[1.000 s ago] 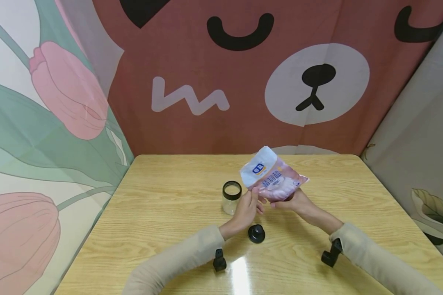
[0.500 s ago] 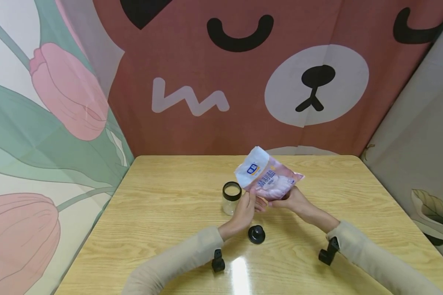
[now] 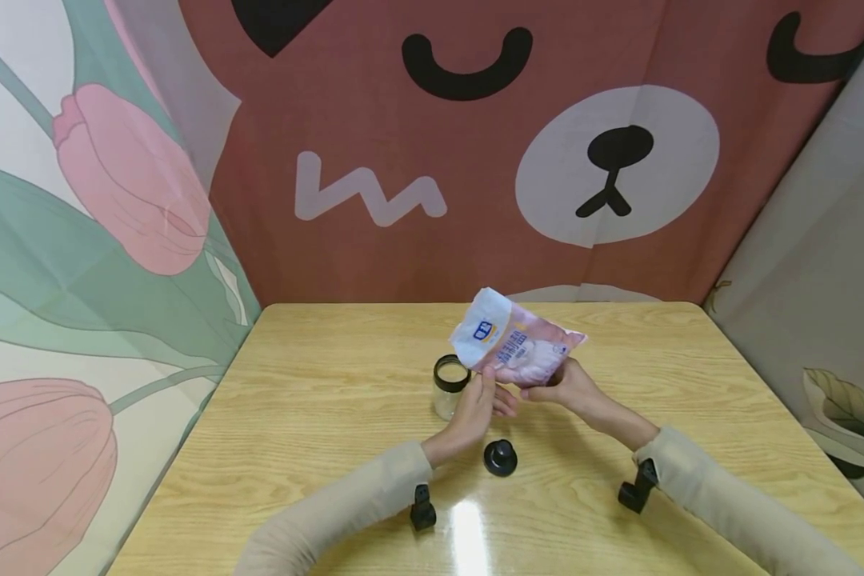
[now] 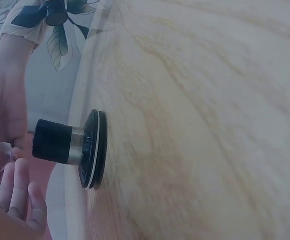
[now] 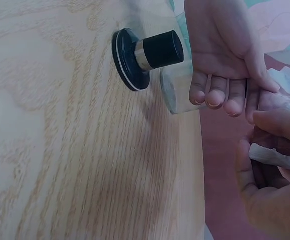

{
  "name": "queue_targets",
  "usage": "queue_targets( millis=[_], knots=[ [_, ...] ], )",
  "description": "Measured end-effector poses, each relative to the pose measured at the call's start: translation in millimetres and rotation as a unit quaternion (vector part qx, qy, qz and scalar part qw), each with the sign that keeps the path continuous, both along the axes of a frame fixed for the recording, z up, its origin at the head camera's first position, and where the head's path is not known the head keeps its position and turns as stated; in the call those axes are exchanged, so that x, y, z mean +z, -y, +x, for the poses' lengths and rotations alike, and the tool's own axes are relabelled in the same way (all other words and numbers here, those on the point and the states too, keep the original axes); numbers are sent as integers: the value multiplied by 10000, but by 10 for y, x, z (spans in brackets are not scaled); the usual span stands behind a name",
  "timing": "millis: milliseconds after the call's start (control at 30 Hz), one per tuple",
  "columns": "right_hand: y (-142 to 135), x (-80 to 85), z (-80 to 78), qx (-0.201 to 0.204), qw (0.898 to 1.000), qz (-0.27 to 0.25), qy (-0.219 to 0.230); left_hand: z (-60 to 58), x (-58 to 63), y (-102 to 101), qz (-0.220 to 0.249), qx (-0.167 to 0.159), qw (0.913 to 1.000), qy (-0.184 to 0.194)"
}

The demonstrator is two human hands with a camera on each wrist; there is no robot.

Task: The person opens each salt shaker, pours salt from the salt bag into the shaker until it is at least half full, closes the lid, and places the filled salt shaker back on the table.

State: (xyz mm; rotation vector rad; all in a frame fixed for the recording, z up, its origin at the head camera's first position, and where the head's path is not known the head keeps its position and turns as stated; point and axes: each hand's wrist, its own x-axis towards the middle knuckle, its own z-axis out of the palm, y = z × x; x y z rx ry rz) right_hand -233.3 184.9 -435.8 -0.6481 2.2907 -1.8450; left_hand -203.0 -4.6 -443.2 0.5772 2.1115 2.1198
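Observation:
A pink-and-white bag of salt (image 3: 529, 348) is held tilted above the table, its white end up and to the left near the jar. My left hand (image 3: 473, 406) pinches its lower left edge, thumb on the front and the other fingers stretched out beneath. From the right, my right hand (image 3: 574, 394) grips the bag's bottom end; in the right wrist view its thumb and fingers close around a crumpled corner (image 5: 272, 157). A clear glass jar (image 3: 444, 402) with a black rim stands uncovered behind my left hand, partly hidden by it.
A round black lid (image 3: 501, 458) with a tall knob lies on the wooden table (image 3: 317, 416), in front of the hands. Patterned cloth (image 3: 374, 264) hangs behind the table's back edge. Both sleeves carry small black cameras.
The bag has shifted left, toward the jar, and its white end has swung further left and slightly down. Both hands have moved a little left with it. Jar and lid stay put.

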Motion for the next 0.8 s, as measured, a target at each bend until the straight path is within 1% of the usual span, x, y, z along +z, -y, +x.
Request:
queue_targets(
  millis=[67, 167, 267, 433, 533, 667, 800],
  knots=[
    [8, 0, -4, -29, 10000, 14, -74, 24, 52, 14, 22, -65, 10000, -12],
    [18, 8, -12, -21, 10000, -12, -54, 40, 83, 26, 69, -110, 9999, -51],
    [23, 32, -15, 7, 10000, -58, 45, 46, 90, 27, 47, -92, 9999, -72],
    [23, 79, -25, 56, 10000, -22, 37, 51, 91, 27, 111, -43, 9999, 71],
    [38, 128, -16, 12, 10000, 41, 17, 55, 92, 28, 179, -47, 9997, 166],
    [84, 248, 49, -44, 9998, 177, -50, 60, 88, 28, 235, -97, 9994, 237],
    [112, 327, 96, -95, 9994, 332, -95, 63, 77, 26, 215, -147, 9995, 200]
  ],
)
